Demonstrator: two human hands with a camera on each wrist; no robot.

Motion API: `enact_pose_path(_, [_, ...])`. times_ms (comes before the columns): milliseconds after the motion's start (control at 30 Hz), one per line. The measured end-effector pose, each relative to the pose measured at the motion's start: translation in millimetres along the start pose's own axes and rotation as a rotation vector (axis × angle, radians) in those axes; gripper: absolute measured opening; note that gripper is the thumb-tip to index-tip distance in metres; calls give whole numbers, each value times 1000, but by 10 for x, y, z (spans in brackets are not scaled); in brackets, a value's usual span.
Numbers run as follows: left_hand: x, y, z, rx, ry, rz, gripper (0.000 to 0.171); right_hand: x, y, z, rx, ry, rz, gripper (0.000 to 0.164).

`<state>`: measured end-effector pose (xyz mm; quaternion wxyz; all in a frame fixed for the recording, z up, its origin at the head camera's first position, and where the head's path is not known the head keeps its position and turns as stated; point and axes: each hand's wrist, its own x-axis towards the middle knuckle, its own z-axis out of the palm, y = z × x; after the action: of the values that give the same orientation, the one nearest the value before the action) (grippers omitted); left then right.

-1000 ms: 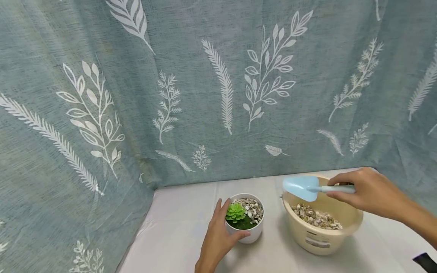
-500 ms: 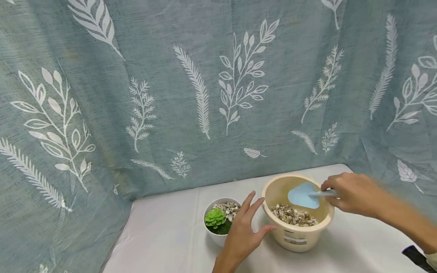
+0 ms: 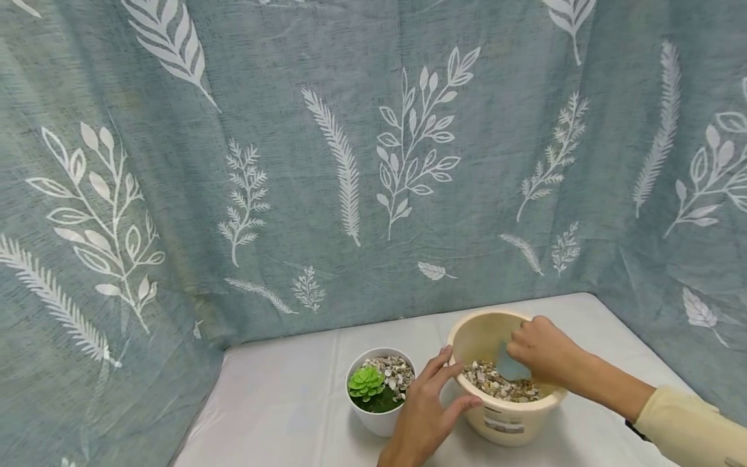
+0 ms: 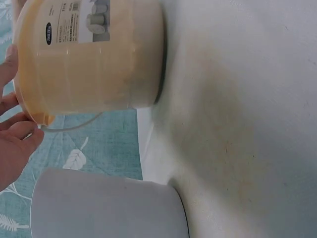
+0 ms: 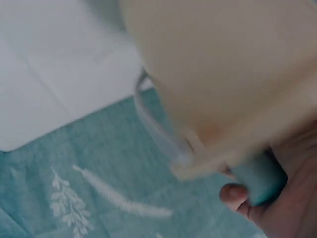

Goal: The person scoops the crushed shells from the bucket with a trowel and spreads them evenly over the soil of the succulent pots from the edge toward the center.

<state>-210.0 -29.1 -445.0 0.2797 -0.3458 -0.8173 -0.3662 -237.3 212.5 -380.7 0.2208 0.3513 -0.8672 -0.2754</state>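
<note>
Landmark: the cream bucket (image 3: 528, 425), which stands upright on the white-covered desk (image 3: 280, 402).

Hands. The right hand (image 3: 543, 350) is over the right side of the bucket's mouth, fingers curled round the handle of a light-blue trowel (image 3: 511, 364); the right-wrist view, though blurred, shows the end of the handle within that grip. The left hand (image 3: 426, 408) is at the bucket's left side, fingers spread and loosely bent, fingertips touching the rim; it holds no tool.

Key relation, as judged: trowel against gravel (image 3: 487, 381). The blade is inside the bucket, below and to the left of the right hand, its long axis steep with the blade end lower. The gravel lies on the bucket's floor, mostly to the left of the blade. The right hand is the nearer to both blade and load; the left is outside the bucket and seems placed to steady the wall. Whether the blade edge is buried or only meets the surface cannot be told.

Surroundings. Left of the bucket, near but apart, stands a white pot (image 3: 376, 426) with a green succulent (image 3: 366, 383), dark green moss (image 3: 379, 402) and pale pebbles (image 3: 395, 372). Behind the bucket hangs a blue-green curtain (image 3: 292, 194) with white leaf prints.
</note>
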Motion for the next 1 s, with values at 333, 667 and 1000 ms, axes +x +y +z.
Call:
enact_pose_path(333, [29,3,11,6,2,23,52,4,0,267,0,0,-28,30])
enact_pose_path(667, [-2,-12,14,-25,10,27,51,-17,-56,337,411,137,49,45])
enact_pose_path(1000, [-7,-31,30,-52,8,-3,52,-40,40,196,470,96,104,38])
